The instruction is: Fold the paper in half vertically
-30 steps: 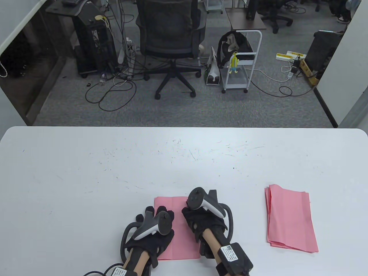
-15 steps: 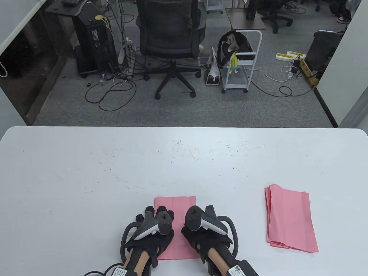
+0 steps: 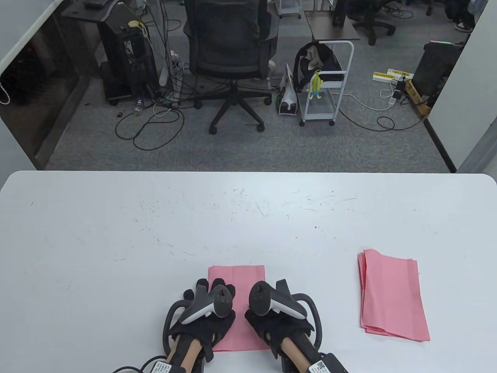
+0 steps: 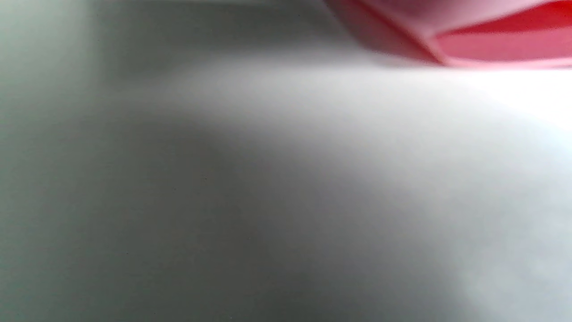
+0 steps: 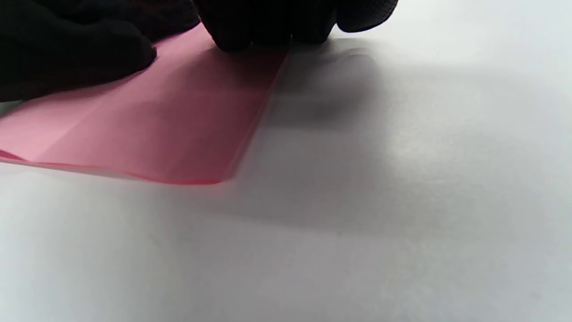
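Observation:
A pink paper point(image 3: 237, 276), folded into a narrow upright rectangle, lies flat near the table's front edge. My left hand point(image 3: 210, 292) rests on its left half with the fingers spread and straight. My right hand point(image 3: 268, 316) sits over the paper's right edge. In the right wrist view its fingertips point(image 5: 263, 27) press down on the pink paper point(image 5: 170, 129) at that long edge. The left wrist view is blurred and shows only a corner of the pink paper point(image 4: 491, 44) above bare table.
A stack of several pink sheets point(image 3: 392, 295) lies to the right on the white table point(image 3: 155, 233). Beyond the table's far edge are an office chair point(image 3: 231, 50) and a white cart point(image 3: 326, 83) on the floor.
My right hand has slid toward me along the paper's right edge, uncovering the far right corner. The left hand and the paper have stayed in place.

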